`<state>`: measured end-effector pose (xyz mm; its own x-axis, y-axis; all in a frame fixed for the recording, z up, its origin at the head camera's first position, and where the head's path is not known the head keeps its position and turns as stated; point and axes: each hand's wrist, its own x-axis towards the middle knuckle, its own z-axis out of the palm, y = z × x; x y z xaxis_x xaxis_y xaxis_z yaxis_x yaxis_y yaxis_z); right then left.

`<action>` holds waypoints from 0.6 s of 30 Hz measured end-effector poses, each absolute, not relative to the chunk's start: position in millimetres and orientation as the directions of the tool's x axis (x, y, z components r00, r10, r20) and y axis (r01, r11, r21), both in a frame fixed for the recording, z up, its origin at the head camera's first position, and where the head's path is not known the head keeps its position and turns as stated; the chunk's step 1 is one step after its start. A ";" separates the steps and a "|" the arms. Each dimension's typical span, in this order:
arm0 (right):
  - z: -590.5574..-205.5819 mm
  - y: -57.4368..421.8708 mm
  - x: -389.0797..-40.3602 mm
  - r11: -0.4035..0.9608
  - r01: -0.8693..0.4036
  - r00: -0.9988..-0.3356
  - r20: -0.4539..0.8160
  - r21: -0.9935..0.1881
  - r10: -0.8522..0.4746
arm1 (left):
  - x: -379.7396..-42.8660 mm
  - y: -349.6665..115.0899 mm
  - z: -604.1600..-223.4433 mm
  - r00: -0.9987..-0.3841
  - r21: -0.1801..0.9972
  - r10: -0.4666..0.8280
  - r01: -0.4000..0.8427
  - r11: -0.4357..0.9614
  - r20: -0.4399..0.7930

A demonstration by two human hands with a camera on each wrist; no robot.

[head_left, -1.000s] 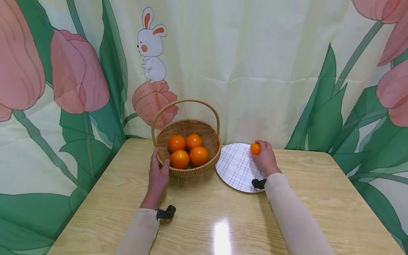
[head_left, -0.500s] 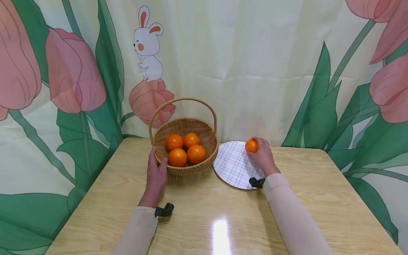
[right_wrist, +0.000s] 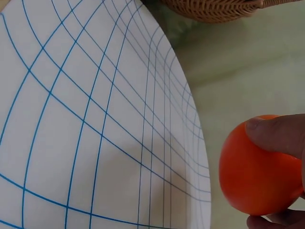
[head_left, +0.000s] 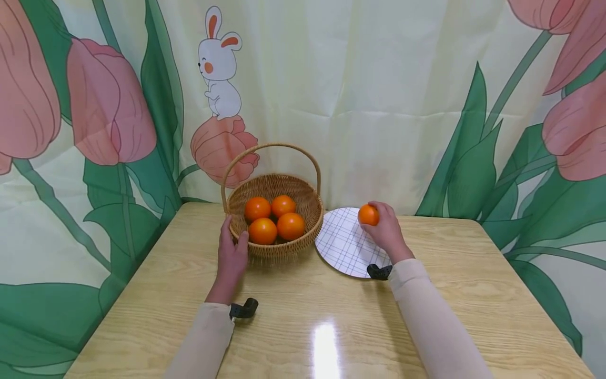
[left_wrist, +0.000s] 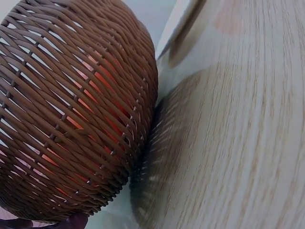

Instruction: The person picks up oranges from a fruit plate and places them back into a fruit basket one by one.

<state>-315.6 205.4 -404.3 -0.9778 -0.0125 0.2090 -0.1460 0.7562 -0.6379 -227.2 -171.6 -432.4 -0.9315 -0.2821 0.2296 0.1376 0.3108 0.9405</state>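
Note:
In the head view, a woven wicker basket (head_left: pixel 284 248) with a tall handle holds several oranges (head_left: pixel 262 231). My left hand (head_left: pixel 231 258) grips the basket's left front rim, thumb at the front and fingers along the side. The left wrist view shows the basket's woven side (left_wrist: pixel 81 95) close up, orange showing through the gaps, fingertips (left_wrist: pixel 71 222) at the bottom edge. My right hand (head_left: pixel 388 231) holds one orange (head_left: pixel 367 215) over the back of a round white plate (head_left: pixel 345 242) with blue grid lines. In the right wrist view, the thumb (right_wrist: pixel 276 136) presses on that orange's upper side.
Both items stand on a light wooden table (head_left: pixel 284 321), the plate just right of the basket. Behind the table hangs a curtain (head_left: pixel 379 105) printed with tulips and a rabbit. A black wrist camera (head_left: pixel 244 308) sits on the left sleeve.
My right hand has shifted slightly left with the orange, over the plate's back part. My left hand stays on the basket, and the whole head view has drifted a little.

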 end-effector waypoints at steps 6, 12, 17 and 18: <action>-398.2 199.4 -311.3 0.748 -0.172 -0.974 0.224 -0.641 -0.032 | -226.6 -170.6 -430.0 -0.932 0.942 -0.284 0.136 0.306 0.227; -393.9 193.2 -308.0 0.741 -0.200 -0.969 0.239 -0.641 -0.054 | -226.7 -170.5 -430.0 -0.932 0.941 -0.284 0.132 0.312 0.225; -391.9 188.9 -304.7 0.741 -0.218 -0.966 0.249 -0.635 -0.070 | -225.4 -170.4 -429.2 -0.931 0.938 -0.291 0.121 0.326 0.221; -391.3 188.3 -303.7 0.742 -0.221 -0.965 0.252 -0.633 -0.072 | -225.2 -170.3 -429.2 -0.931 0.938 -0.292 0.118 0.327 0.219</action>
